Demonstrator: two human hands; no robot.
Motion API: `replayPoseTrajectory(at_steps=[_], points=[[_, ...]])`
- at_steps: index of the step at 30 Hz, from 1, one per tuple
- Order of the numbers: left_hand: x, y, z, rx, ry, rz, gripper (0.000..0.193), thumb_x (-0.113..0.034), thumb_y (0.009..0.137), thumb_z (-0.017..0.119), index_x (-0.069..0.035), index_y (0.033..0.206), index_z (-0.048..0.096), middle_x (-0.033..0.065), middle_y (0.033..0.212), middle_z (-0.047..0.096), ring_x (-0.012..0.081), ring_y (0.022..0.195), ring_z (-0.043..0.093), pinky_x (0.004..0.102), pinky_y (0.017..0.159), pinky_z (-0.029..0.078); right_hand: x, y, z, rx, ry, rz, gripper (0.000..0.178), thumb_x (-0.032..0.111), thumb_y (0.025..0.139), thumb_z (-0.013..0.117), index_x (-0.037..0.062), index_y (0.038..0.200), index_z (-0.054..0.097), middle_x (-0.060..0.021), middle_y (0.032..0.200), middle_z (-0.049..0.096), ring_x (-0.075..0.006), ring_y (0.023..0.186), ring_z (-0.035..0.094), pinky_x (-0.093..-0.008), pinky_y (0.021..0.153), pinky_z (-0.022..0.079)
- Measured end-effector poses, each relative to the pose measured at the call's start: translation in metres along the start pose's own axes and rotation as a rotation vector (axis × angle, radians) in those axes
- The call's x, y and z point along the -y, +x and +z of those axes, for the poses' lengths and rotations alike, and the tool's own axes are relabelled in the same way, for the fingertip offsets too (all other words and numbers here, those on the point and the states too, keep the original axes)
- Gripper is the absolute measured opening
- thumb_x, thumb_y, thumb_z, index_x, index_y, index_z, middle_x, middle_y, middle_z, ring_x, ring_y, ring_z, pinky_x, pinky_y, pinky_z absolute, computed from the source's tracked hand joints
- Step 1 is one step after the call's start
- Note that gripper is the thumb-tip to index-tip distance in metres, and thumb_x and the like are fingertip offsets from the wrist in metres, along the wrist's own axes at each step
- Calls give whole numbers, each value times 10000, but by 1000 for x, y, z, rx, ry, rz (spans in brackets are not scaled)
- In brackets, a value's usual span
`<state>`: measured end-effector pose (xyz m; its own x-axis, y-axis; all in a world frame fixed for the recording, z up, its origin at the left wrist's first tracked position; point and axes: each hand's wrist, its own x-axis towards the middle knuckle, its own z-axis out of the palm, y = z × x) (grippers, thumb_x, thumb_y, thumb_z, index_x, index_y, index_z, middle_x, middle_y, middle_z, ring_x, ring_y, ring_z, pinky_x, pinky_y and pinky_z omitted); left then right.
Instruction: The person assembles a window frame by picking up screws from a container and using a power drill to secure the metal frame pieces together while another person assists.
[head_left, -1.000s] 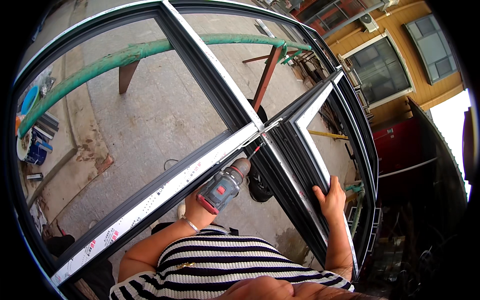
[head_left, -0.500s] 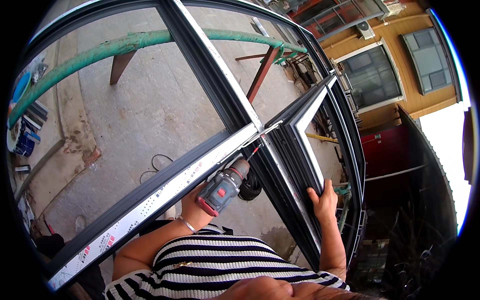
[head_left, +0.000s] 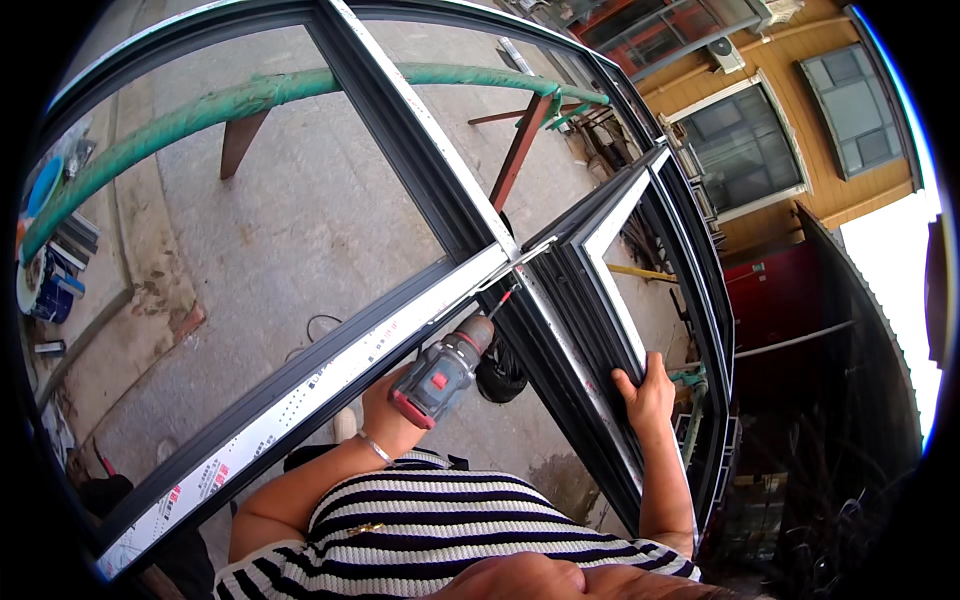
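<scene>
The drill (head_left: 437, 382) at seven o'clock was gripped in the left hand (head_left: 390, 412), its bit (head_left: 504, 301) aimed toward one, and the sash (head_left: 580, 300) was grasped at four by the right hand (head_left: 650, 398), though the frame (head_left: 300, 395) could have been scratched if the slanted bit slipped.

Outdoor setting, fisheye view. The floor (head_left: 270, 230) is grey concrete, lightly stained, with a browner strip (head_left: 160, 285) along the left. Upper right: a yellow-brown wall (head_left: 865, 198) carries a white-framed window (head_left: 742, 145) and, farther right, a dark-framed window (head_left: 852, 110); a pale air-conditioner unit (head_left: 725, 55) sits nearby. Below these: a dark red surface (head_left: 755, 310), possibly a wall, beside deep shadow. Far right: bright white daylight (head_left: 885, 290).
</scene>
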<state>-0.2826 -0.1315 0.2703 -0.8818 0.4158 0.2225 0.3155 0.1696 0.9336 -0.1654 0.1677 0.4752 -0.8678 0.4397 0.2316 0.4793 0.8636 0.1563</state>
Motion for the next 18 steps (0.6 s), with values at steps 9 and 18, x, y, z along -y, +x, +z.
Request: replayPoseTrajectory(at_steps=[9,18], points=[[-1,7,-7,56,74,112,139,-168,805,713,-76,904,681,110,831,683,296,745,661,389,663,519,-1,4,-3,-9,-23,-18,615,570,796,665,9,950,462,-224,853,585,-451,815,585,-497,685,466],[-27,10,-17,84,-163,-84,144,-163,833,699,-38,889,656,101,803,674,254,718,647,366,657,497,-3,5,-5,4,32,-12,615,568,790,672,13,949,462,-209,829,587,-433,796,593,-482,675,474]])
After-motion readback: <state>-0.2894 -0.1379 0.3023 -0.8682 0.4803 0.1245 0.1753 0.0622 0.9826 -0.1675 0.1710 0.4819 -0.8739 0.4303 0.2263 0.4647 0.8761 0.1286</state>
